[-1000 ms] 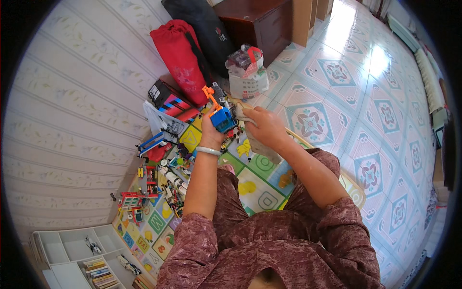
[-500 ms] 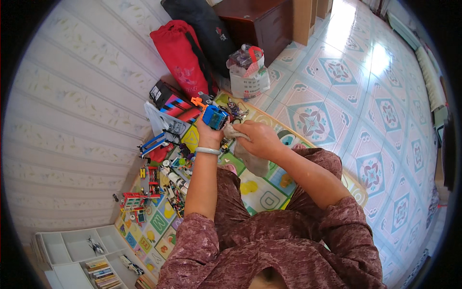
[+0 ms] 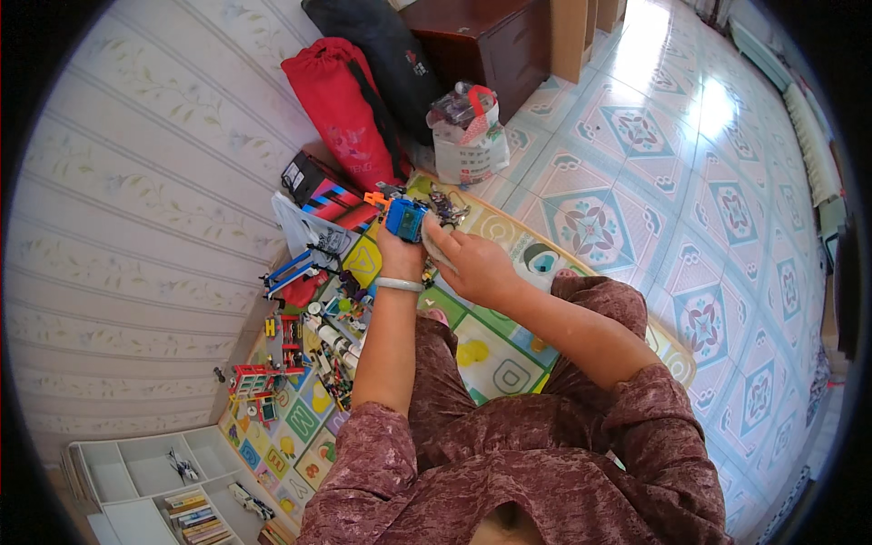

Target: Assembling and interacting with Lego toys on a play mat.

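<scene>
My left hand [image 3: 400, 258], with a pale bangle on its wrist, is closed round a blue toy brick vehicle [image 3: 405, 220] that has a dark window and an orange part sticking out at its left. My right hand [image 3: 483, 266] grips a greyish-white cloth [image 3: 437, 252] and presses it to the vehicle's right side. Most of the cloth is hidden under that hand. Below and left of my left hand, loose bricks and built toys [image 3: 338, 345] lie heaped on the patterned play mat [image 3: 477, 331].
Ahead stand a white shopping bag [image 3: 470, 156], a long red bag [image 3: 341, 113], a black bag [image 3: 381, 64] and a dark wooden cabinet [image 3: 513, 59]. A red-and-white toy building [image 3: 250, 380] sits near the left wall. A white shelf [image 3: 127, 504] with books is at lower left.
The cloth no longer hangs down below my right hand; it is now bunched against the vehicle. My right hand has shifted slightly left and down. My left hand has turned the vehicle a little.
</scene>
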